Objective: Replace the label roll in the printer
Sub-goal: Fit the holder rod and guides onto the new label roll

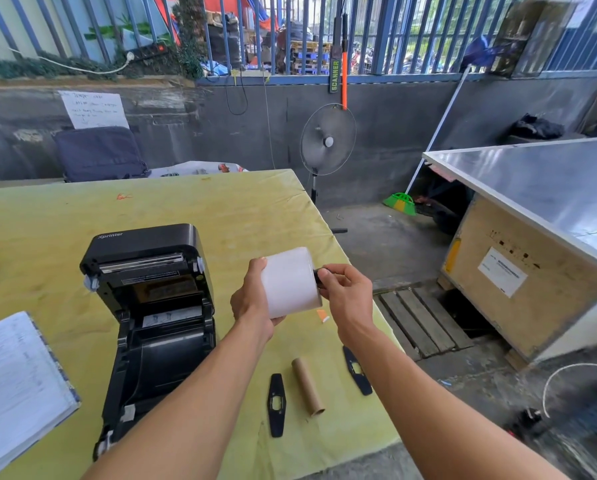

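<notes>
My left hand point(252, 299) grips a full white label roll point(290, 282), held in the air above the yellow table point(221, 216). My right hand point(345, 289) pinches a black spindle point(319, 274) at the roll's right end. To the left stands the black label printer point(151, 313) with its lid swung open and its roll bay showing. An empty brown cardboard core point(307, 386) lies on the table below my hands. One black flat roll guide point(276, 405) lies on the core's left, another point(357, 370) on its right.
A stack of printed papers point(16, 386) lies at the table's left front edge. A small orange and white scrap point(322, 315) sits near the right edge. A standing fan point(327, 140) and a wooden crate point(518, 282) stand on the floor to the right.
</notes>
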